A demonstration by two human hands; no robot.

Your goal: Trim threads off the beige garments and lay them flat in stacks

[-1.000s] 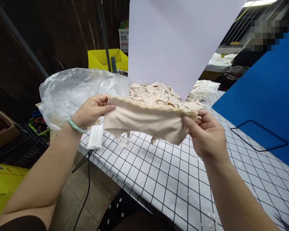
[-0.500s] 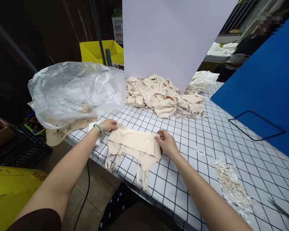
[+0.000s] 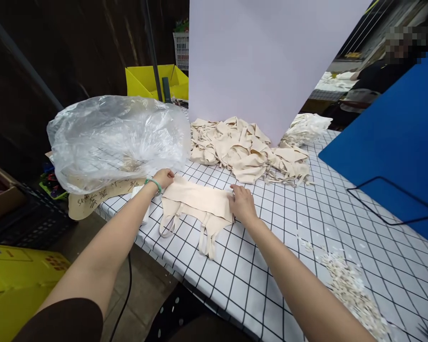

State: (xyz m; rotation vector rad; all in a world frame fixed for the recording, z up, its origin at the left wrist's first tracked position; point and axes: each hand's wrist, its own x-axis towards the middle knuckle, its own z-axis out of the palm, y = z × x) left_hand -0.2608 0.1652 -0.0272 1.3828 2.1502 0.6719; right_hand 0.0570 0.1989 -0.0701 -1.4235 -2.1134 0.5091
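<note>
A beige strappy bra top (image 3: 199,199) lies spread on the checked tablecloth, its band away from me and its thin straps trailing toward the table's near edge. At its far left corner, my left hand (image 3: 163,179), with a green bangle on the wrist, pinches the fabric. My right hand (image 3: 243,203) is at the right edge of the band, fingers bent over the cloth; the thumb is partly hidden. Beyond the top lies a loose heap of similar beige garments (image 3: 235,147).
A big clear plastic bag (image 3: 117,137) rests at the left over brown card with handwriting (image 3: 92,199). A pale panel (image 3: 264,61) and blue board (image 3: 388,142) stand behind and right. Small scraps (image 3: 353,285) litter the right side. A person (image 3: 371,80) is in the background.
The bra top has slid a little away from me across the table, with both hands moving along. My right hand's fingers have shifted along the edge. The camera view has also shifted slightly.
</note>
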